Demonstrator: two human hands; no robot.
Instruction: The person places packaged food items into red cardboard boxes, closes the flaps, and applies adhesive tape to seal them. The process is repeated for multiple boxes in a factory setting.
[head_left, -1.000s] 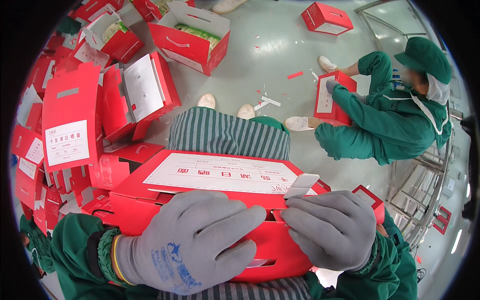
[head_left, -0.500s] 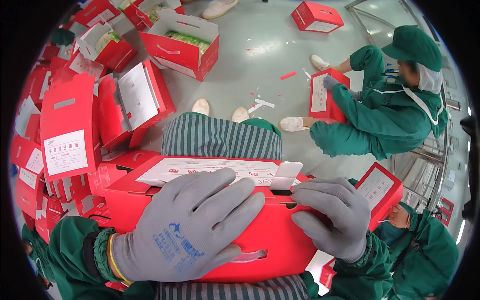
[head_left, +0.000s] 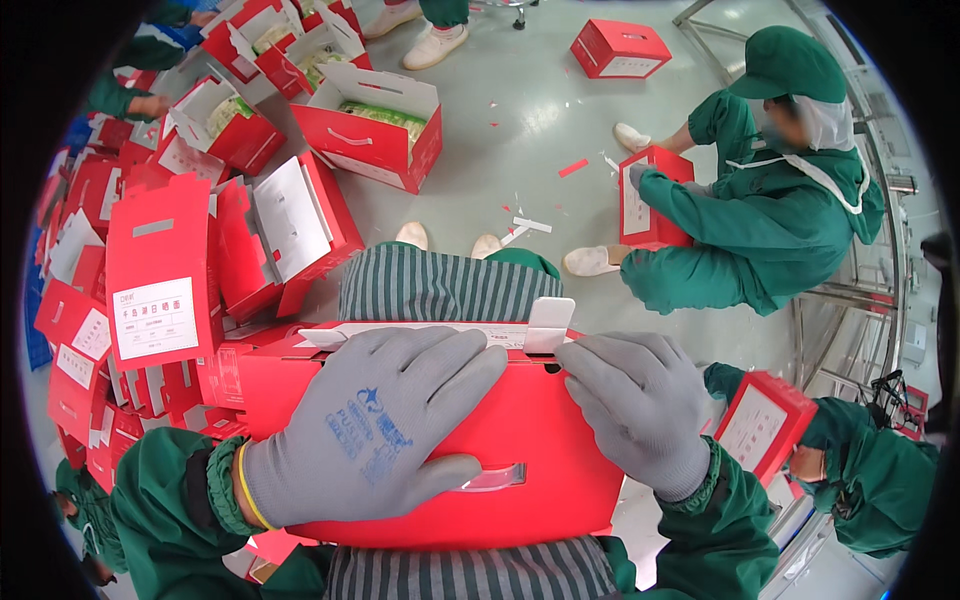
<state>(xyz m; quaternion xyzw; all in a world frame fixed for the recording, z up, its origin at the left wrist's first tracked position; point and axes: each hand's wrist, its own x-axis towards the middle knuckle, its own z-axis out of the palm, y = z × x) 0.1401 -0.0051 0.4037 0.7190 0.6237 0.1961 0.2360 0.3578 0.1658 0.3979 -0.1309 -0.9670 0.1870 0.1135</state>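
Note:
A red carton (head_left: pixel 545 500) lies across my lap over a striped apron (head_left: pixel 450 285), its clear plastic handle (head_left: pixel 498 478) facing up. My left hand (head_left: pixel 370 430), in a grey glove, rests flat on the carton's left part, fingers pointing to its far edge. My right hand (head_left: pixel 640 410), also gloved, lies on the right part with fingers stretched out. Its fingertips are beside an upright white tab (head_left: pixel 550 318) at the far edge, next to a dark slot. Neither hand grips anything. A white label strip is partly hidden behind my left fingers.
Red cartons are heaped at the left, among them an upright one (head_left: pixel 160 260) and an open one with green packs (head_left: pixel 370 150). A co-worker in green (head_left: pixel 770 220) sits at right holding a carton (head_left: pixel 650 205). Paper scraps (head_left: pixel 530 224) lie on the floor. Another carton (head_left: pixel 765 425) is at lower right.
The carton has tilted so its labelled far side shows less. My left hand has shifted slightly left and nearer that edge; my right fingers have straightened beside the tab. The view has shifted slightly.

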